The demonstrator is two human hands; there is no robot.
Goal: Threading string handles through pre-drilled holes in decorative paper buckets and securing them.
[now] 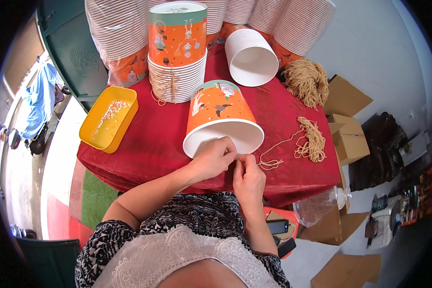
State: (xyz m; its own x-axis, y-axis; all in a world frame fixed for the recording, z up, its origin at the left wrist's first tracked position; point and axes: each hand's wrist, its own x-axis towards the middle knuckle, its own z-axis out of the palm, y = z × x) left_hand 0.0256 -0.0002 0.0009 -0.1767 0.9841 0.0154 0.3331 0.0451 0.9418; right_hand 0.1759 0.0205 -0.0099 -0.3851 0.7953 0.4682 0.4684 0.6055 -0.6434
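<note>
An orange paper bucket (222,108) with a green base band and printed figures lies on its side, its white open mouth turned toward me. My left hand (216,156) is closed in a pinch in front of the lower rim. Right beside it, my right hand (249,175) is pinched too, the fingertips of both nearly meeting. Whatever lies between the fingers is too small or hidden to make out. A loose bundle of tan string (312,141) rests to the right, one strand trailing toward my right hand.
A yellow tray (85,132) with small white and orange bits stands at the left. Nested buckets (177,79) and plastic-wrapped stacks (117,33) line the back, beside a tipped white-mouthed stack (252,57). A bigger string heap (306,82) sits far right. Cardboard boxes (353,139) flank the red-covered table (153,144).
</note>
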